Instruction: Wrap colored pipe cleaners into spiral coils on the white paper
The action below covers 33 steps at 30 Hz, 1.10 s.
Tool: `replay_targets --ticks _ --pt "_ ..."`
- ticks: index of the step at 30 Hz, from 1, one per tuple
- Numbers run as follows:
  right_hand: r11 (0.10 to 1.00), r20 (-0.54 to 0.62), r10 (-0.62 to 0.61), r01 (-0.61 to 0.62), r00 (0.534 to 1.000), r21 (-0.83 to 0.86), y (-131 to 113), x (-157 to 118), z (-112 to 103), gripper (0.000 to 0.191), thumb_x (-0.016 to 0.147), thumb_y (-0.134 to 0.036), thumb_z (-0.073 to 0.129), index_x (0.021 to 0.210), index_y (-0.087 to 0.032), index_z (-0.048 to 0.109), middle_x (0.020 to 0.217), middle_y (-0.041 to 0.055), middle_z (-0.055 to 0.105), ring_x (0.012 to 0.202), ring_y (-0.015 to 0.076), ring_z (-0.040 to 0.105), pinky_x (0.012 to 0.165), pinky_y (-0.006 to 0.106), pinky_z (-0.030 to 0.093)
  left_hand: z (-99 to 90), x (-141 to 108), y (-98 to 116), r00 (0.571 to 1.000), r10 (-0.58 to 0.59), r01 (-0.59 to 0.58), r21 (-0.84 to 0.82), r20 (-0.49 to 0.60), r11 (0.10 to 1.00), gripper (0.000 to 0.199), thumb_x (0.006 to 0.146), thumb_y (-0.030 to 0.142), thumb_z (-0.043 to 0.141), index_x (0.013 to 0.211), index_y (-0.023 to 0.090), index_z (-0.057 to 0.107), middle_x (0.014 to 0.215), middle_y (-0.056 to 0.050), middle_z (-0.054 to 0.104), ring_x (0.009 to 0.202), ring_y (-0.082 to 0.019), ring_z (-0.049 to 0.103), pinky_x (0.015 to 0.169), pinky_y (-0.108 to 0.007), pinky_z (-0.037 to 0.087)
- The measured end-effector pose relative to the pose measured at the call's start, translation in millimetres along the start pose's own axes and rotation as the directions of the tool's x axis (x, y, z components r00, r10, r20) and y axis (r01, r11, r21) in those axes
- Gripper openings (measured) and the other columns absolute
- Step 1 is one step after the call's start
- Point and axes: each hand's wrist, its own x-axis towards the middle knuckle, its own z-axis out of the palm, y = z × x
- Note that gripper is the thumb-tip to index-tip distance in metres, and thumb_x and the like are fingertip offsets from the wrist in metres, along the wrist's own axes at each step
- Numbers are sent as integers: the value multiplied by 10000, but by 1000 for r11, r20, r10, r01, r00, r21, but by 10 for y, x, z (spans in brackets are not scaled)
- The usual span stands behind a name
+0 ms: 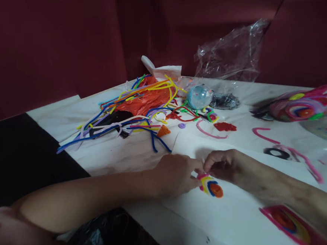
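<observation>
Above the white sheet, my left hand (174, 174) is closed at the edge of a small coiled pipe-cleaner piece (212, 186). Its layers run from an orange centre through blue, white and yellow to pink at the outside. My right hand (225, 165) meets the left one at the piece's upper edge, thumb and fingers pinched near the pink layer. What exactly lies between those fingertips is partly hidden. Beneath my right forearm lies a similar larger shape, a pink-edged coiled piece (295, 225), somewhat blurred.
Loose pipe cleaners (118, 120) pile up with orange-red plastic (141, 101) at the back left. Farther right are a clear-topped ball (200, 96), a crumpled clear bag (228, 54), a fish-like coloured figure (299, 105) and a black ring (276, 153). Dark red panels stand behind the table.
</observation>
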Motion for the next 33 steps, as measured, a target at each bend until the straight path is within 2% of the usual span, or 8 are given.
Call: replay_targets --ticks 6,10,12,14,17,21,29,33 --pt "1000 -29 14 -14 999 5 -128 -11 -21 372 768 -470 498 813 -117 606 719 33 547 613 149 503 514 187 396 -21 -5 21 1000 -24 24 0 19 1000 236 767 311 563 968 240 664 803 -14 658 703 -164 567 585 -246 312" --pt "1000 -25 8 -8 1000 -20 -30 14 47 358 778 -474 492 810 -136 604 809 42 565 681 171 541 554 205 431 -26 -9 23 1000 -1 1 24 -1 1000 203 762 287 554 924 224 661 791 -20 648 702 -168 569 562 -244 301" --pt "998 -33 11 -13 999 -59 36 11 84 331 780 -446 465 797 -142 594 792 42 565 634 167 539 513 204 421 -17 -12 17 1000 8 -8 28 -18 1000 188 762 283 559 907 216 658 768 -16 639 686 -165 565 558 -246 305" --pt "993 -43 17 -22 999 -116 75 -4 97 268 781 -376 457 785 -144 590 763 35 562 602 161 532 493 198 410 1 -18 8 999 19 -18 31 -38 999 189 767 292 561 910 211 654 725 -10 624 649 -159 555 555 -253 313" --pt "975 -43 44 -52 998 -217 53 -25 79 124 801 -184 477 784 -149 595 743 0 563 612 140 534 505 171 399 40 -29 -6 997 36 -34 34 -73 999 206 771 299 572 946 208 632 731 -4 616 636 -155 555 567 -259 342" --pt "927 -51 109 -120 993 -357 -78 -17 55 211 763 33 521 767 -157 612 699 -54 551 617 112 522 513 143 362 82 -37 -16 993 96 -88 104 -72 991 118 796 265 558 877 193 605 806 -6 615 734 -162 578 620 -252 384" --pt "831 -102 166 -195 981 -522 -181 43 89 189 794 10 586 743 -171 609 661 -75 531 598 101 498 516 160 315 73 -58 7 993 109 -104 108 -43 989 107 813 259 532 852 199 611 807 0 600 756 -144 584 649 -238 398" --pt "800 -107 180 -209 978 -563 -196 43 101 175 789 -2 582 752 -170 619 670 -62 535 598 105 503 510 163 306 70 -73 17 994 101 -96 102 -40 990 155 794 330 551 843 211 636 785 6 589 719 -140 571 617 -240 383"
